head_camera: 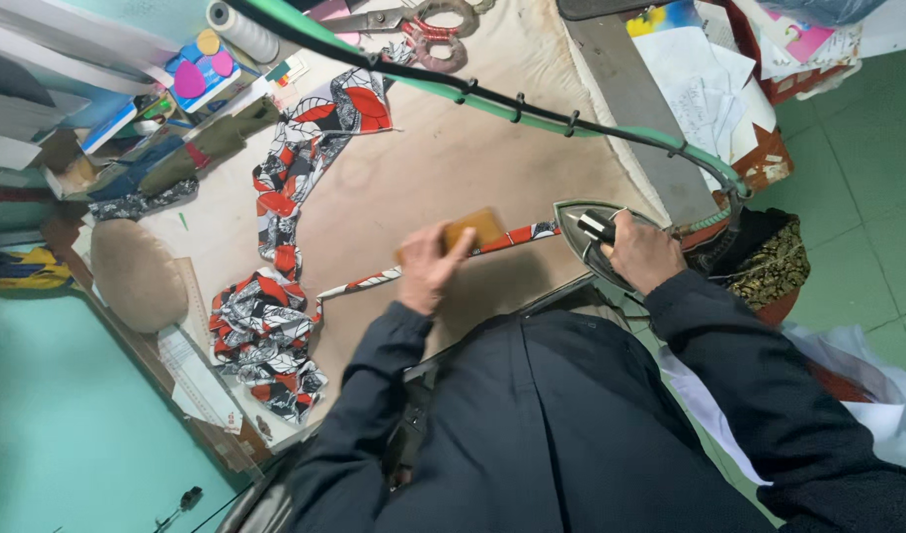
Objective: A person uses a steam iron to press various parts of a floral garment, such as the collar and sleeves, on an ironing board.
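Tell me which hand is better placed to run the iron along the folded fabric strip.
Right. The right hand already grips the iron, which sits at the end of the patterned fabric strip. The left hand is busy pressing a brown wooden block on the strip, away from the iron.

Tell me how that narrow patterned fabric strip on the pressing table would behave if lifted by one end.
The fabric strip would probably hang limp: its far end already lies crumpled in loose folds. It looks thin and light, so it should lift easily. The left hand pins it with a tan block, suggesting it may shift when the iron passes.
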